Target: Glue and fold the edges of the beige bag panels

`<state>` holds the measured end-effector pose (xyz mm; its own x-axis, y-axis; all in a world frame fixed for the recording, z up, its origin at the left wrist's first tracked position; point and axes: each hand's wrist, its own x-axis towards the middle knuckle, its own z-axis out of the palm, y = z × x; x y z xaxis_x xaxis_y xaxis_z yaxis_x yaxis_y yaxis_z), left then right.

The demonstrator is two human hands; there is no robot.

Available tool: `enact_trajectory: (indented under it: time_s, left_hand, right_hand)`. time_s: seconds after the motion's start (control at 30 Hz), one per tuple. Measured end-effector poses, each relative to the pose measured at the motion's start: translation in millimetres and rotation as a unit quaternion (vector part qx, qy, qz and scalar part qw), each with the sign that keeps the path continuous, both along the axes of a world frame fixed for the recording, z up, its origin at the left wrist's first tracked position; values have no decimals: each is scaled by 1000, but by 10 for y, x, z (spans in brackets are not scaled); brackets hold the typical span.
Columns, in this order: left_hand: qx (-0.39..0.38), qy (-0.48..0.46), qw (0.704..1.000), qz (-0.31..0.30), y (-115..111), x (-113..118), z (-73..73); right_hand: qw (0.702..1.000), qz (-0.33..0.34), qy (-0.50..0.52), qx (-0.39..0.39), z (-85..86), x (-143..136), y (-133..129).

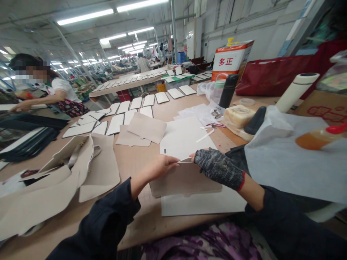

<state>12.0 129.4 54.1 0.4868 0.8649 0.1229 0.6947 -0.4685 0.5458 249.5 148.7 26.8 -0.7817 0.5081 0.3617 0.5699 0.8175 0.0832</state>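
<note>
Between my two hands is a beige leather-like panel, its far edge lifted and folded up in a thin white line. My bare left hand pinches that edge on the left side. My right hand, in a dark grey fingerless knit glove with a red cuff, grips the same edge a little to the right; its fingertips are partly hidden. Below the panel a white board lies on the table, and a white sheet extends beyond it. Two beige pieces overlap just past my left hand.
Large beige bag parts lie at left. Rows of white panels cover the table's far side. At right stand a black bottle, a white flask, a wax-like block and an orange glue bottle. A co-worker works at far left.
</note>
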Motion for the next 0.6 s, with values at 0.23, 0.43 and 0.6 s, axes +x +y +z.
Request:
enact_trajectory:
  time_s: [0.23,0.43,0.6]
  left_hand:
    - [-58,85,995,12,22,17,3]
    - [-103,72,991,38,26,-96,34]
    - [-109,73,991,34,36,-102,43]
  right_hand:
    - [984,13,167,-57,-46,0,28]
    - [959,-15,241,-145,-66,246,131]
    - [942,-11,293,-161,-279,282,162]
